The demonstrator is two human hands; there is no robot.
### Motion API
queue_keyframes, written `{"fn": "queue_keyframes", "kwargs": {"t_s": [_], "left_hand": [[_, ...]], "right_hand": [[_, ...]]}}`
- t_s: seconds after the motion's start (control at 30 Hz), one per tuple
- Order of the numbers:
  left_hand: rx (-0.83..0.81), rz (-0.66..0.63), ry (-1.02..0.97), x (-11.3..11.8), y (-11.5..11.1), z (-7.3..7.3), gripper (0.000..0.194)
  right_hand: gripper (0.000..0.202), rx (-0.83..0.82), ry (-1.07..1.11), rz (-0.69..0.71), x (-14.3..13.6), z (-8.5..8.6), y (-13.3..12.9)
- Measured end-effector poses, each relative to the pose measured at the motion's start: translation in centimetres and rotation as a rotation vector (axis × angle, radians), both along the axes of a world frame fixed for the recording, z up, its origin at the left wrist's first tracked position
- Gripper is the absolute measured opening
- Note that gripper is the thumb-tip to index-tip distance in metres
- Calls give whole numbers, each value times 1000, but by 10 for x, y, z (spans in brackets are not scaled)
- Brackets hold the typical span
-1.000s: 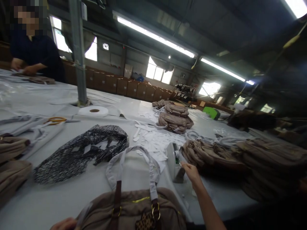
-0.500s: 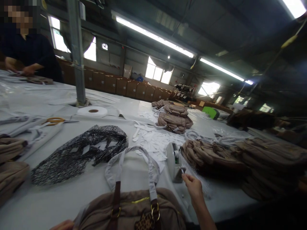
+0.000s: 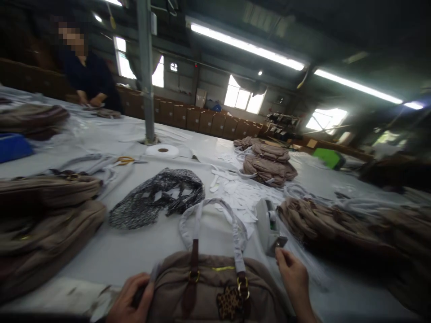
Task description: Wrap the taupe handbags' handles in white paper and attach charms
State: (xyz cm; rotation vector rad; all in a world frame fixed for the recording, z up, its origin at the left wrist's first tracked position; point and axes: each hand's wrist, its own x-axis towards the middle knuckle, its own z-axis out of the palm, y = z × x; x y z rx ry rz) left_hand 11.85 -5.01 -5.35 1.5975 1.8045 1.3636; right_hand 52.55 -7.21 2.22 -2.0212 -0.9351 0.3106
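Observation:
A taupe handbag [image 3: 215, 278] with brown straps stands at the front edge in front of me. White paper wraps its handles [image 3: 197, 220], and a leopard-print tag [image 3: 229, 303] hangs from it. My left hand [image 3: 133, 296] is closed on the bag's left side; a dark bit shows between thumb and fingers. To the right of the bag is a tape dispenser [image 3: 266, 224]. At its cutting end my right hand [image 3: 293, 272] is closed in a pinch on what looks like a tape end, mostly hidden by the fingertips.
More taupe bags lie at left [image 3: 50, 233], at right [image 3: 330, 224] and farther back [image 3: 269, 168]. A black-and-white patterned plastic bag [image 3: 158, 197], white paper strips [image 3: 235, 190], scissors [image 3: 129, 160] and a white roll [image 3: 161, 150] lie on the table. A metal post [image 3: 145, 72] rises behind; a person [image 3: 90, 80] works at far left.
My view has swung left, so the scene sits farther right. More of my left hand shows at the bag's side. My right hand stays pinched at the dispenser's cutting end.

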Motion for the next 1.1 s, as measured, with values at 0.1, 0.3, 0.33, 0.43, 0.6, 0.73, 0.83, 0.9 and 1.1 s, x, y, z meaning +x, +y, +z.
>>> {"fn": "queue_keyframes", "kwargs": {"t_s": [0.1,0.3,0.33,0.43,0.6,0.73,0.83,0.9,1.1], "left_hand": [[27,-37,-4,7,-6,15,32],[25,-70,-48,13,-12,24,19],[21,-77,-65,13,-13,25,17],[12,-101,-112,12,-16,26,13],[-6,-134,-168,13,-17,26,11],[-15,-147,-185,14,-17,26,12],[-26,-153,-197,15,-17,25,13],[-30,-155,-202,15,-17,26,13],[-19,-168,-195,13,-16,29,14]], "right_hand": [[38,35,82,352,-66,19,6],[19,31,90,1142,-207,45,25],[18,24,101,1201,-223,43,28],[18,6,85,1300,-250,32,40],[20,-30,-58,1288,-263,16,51],[23,-60,-133,1224,-267,15,55],[19,-90,-101,1145,-269,16,57],[13,-112,-55,1090,-270,16,57],[15,-106,8,1117,-269,7,58]]}}
